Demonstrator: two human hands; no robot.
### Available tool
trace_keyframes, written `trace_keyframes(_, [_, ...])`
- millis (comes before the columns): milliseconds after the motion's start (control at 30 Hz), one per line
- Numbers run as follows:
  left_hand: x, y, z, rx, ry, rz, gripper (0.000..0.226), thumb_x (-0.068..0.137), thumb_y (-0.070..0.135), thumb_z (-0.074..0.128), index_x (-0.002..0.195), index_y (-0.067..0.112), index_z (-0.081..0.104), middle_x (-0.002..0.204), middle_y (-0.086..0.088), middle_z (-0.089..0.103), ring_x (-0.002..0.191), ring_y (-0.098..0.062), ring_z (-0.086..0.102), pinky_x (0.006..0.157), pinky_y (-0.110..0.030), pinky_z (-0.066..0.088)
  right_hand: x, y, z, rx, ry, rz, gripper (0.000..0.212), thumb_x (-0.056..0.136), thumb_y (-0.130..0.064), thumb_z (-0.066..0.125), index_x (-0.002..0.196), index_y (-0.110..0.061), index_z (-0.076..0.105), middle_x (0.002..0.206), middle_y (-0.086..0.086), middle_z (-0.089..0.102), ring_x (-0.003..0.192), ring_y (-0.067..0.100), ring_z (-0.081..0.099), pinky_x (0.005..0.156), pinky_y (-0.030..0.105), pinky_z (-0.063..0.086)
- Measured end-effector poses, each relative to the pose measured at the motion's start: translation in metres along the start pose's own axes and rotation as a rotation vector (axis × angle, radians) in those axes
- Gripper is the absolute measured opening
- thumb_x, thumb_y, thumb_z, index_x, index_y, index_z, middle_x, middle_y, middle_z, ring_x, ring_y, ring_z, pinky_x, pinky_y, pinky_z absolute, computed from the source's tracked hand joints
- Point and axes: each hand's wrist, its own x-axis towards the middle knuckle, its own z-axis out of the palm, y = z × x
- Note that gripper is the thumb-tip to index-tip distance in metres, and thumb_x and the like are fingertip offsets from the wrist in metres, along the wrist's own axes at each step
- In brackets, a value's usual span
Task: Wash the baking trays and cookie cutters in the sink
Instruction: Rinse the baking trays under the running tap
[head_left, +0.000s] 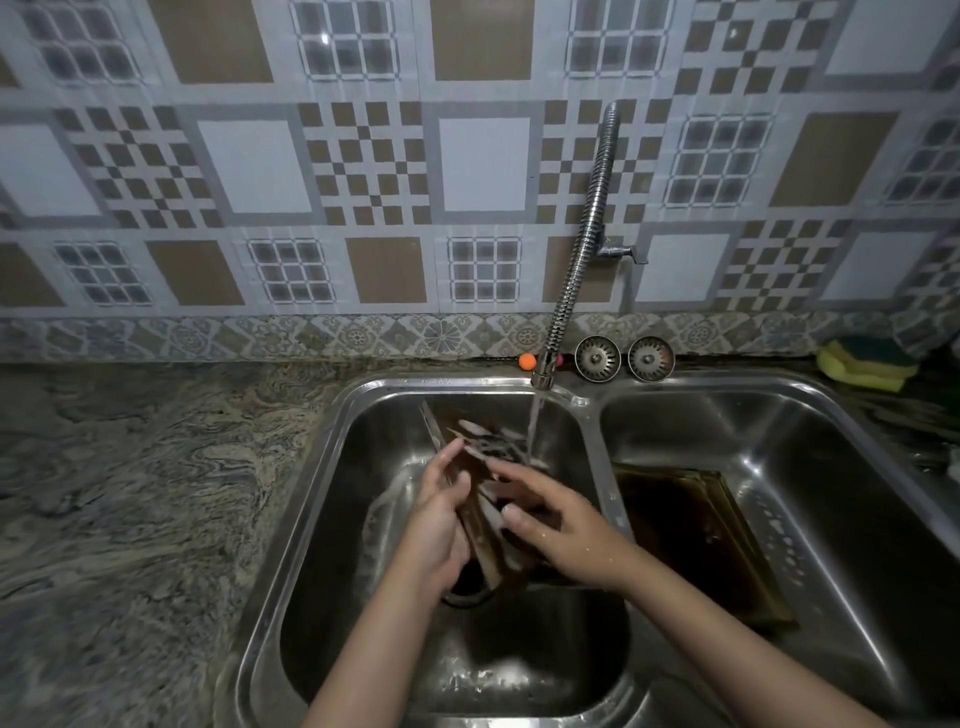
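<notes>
Rinsing a tray, by the look of it. Two bare arms reaching in from the near edge, over the left bowl of the sink (311, 519). Left hand (441, 519) curled round the left edge of a dark baking tray (480, 519), fingers wrapped over the rim, thumb side up. Right hand (550, 525) lying across the tray's face with fingers bent, thumb pointing left, pressing and gripping it. Tray held tilted, its far end up under the water, its near end down by the drain (467, 592). Blurry at the top of the tray, so hard to tell what is there; maybe more than one tray held together.

Next move, as a guess: turn the tray so water runs over every part, rub off the brown bits, then set it aside. Calls for a firm hold, since wet metal slips.

In the right bowl, just past the wall between the bowls, more dark trays (696, 535) lying stacked. Cookie cutters not seen for sure.

Farther back, a bendy metal tap (582, 249) with water (533, 421) running down onto the tray's far end. Behind the sink, two round strainers (597, 358), a small orange ball (527, 360), and a yellow and green sponge (865, 364) on the right. Grey stone counter (130, 493) on the left. Patterned tile wall (363, 156) at the back.
</notes>
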Motion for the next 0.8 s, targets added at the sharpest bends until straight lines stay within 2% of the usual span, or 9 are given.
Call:
trace_keyframes(67, [-0.003, -0.006, -0.006, -0.032, 0.053, -0.030, 0.039, 0.099, 0.004, 0.035, 0.129, 0.023, 0.051, 0.127, -0.022, 0.056, 0.115, -0.039, 0.057, 0.097, -0.056, 0.044, 0.003, -0.001, -0.008, 0.071, 0.010, 0.066, 0.056, 0.082, -0.052, 0.058, 0.134, -0.034, 0.047, 0.123, -0.006, 0.063, 0.116, 0.003, 0.057, 0.099, 0.027, 0.047])
trace_keyframes(167, [-0.008, -0.015, -0.009, -0.066, 0.098, -0.062, 0.039, 0.098, 0.003, 0.036, 0.126, 0.024, 0.053, 0.122, -0.020, 0.059, 0.109, -0.037, 0.060, 0.081, -0.050, 0.052, 0.010, -0.003, -0.029, -0.276, 0.192, 0.052, 0.044, 0.088, -0.042, 0.059, 0.129, -0.027, 0.054, 0.121, -0.009, 0.063, 0.113, 0.003, 0.057, 0.100, 0.035, 0.048])
trace_keyframes(267, [-0.009, -0.028, -0.008, -0.065, 0.115, -0.080, 0.039, 0.096, -0.002, 0.037, 0.123, 0.021, 0.054, 0.119, -0.019, 0.061, 0.110, -0.038, 0.059, 0.082, -0.051, 0.052, 0.024, -0.001, -0.050, -0.710, 0.195, 0.064, 0.045, 0.092, -0.037, 0.054, 0.133, -0.020, 0.052, 0.134, -0.003, 0.054, 0.126, 0.013, 0.046, 0.109, 0.036, 0.036])
trace_keyframes(367, [-0.009, -0.043, -0.004, -0.010, 0.089, -0.098, 0.042, 0.094, -0.008, 0.037, 0.122, 0.018, 0.053, 0.112, -0.022, 0.063, 0.097, -0.036, 0.063, 0.078, -0.048, 0.056, 0.039, 0.004, -0.054, -0.902, 0.108, 0.188, 0.055, 0.093, -0.041, 0.048, 0.142, -0.016, 0.039, 0.150, 0.003, 0.036, 0.140, 0.021, 0.028, 0.115, 0.048, 0.021])
trace_keyframes(433, [-0.010, -0.051, 0.002, 0.052, 0.090, -0.092, 0.043, 0.091, -0.012, 0.037, 0.117, 0.018, 0.055, 0.112, -0.025, 0.062, 0.092, -0.035, 0.062, 0.084, -0.052, 0.052, 0.041, 0.008, -0.040, -0.962, 0.046, 0.196, 0.061, 0.095, -0.042, 0.040, 0.148, -0.016, 0.025, 0.158, 0.004, 0.017, 0.146, 0.022, 0.012, 0.117, 0.052, 0.013])
trace_keyframes(533, [-0.007, -0.054, 0.006, 0.074, 0.128, -0.027, 0.044, 0.090, -0.013, 0.038, 0.116, 0.017, 0.058, 0.124, -0.026, 0.057, 0.112, -0.041, 0.055, 0.104, -0.061, 0.036, 0.025, 0.012, -0.012, -1.062, -0.080, 0.070, 0.064, 0.094, -0.046, 0.013, 0.152, -0.020, 0.008, 0.160, -0.001, -0.008, 0.147, 0.017, -0.010, 0.119, 0.050, 0.000])
trace_keyframes(633, [-0.008, -0.036, 0.003, 0.071, 0.170, 0.050, 0.040, 0.091, -0.011, 0.039, 0.118, 0.014, 0.054, 0.109, -0.018, 0.065, 0.097, -0.033, 0.061, 0.088, -0.052, 0.049, 0.003, 0.023, -0.006, -1.030, -0.127, -0.053, 0.068, 0.093, -0.057, 0.009, 0.152, -0.025, 0.001, 0.157, -0.008, -0.017, 0.143, 0.009, -0.021, 0.115, 0.040, -0.011])
trace_keyframes(700, [-0.009, -0.020, 0.001, 0.131, 0.146, 0.132, 0.037, 0.092, -0.009, 0.039, 0.111, 0.019, 0.056, 0.103, -0.012, 0.066, 0.088, -0.029, 0.064, 0.072, -0.045, 0.054, -0.003, 0.036, -0.017, -0.947, -0.029, -0.031, 0.073, 0.089, -0.065, 0.004, 0.151, -0.027, -0.004, 0.157, -0.010, -0.019, 0.143, 0.005, -0.022, 0.117, 0.040, -0.010])
trace_keyframes(800, [-0.013, -0.002, 0.017, 0.256, 0.125, 0.223, 0.035, 0.095, -0.005, 0.038, 0.106, 0.022, 0.058, 0.106, -0.015, 0.064, 0.092, -0.032, 0.063, 0.079, -0.052, 0.053, 0.003, 0.047, -0.025, -0.794, 0.197, 0.135, 0.086, 0.080, -0.074, -0.006, 0.150, -0.024, -0.010, 0.155, -0.006, -0.024, 0.142, 0.006, -0.024, 0.118, 0.045, -0.007])
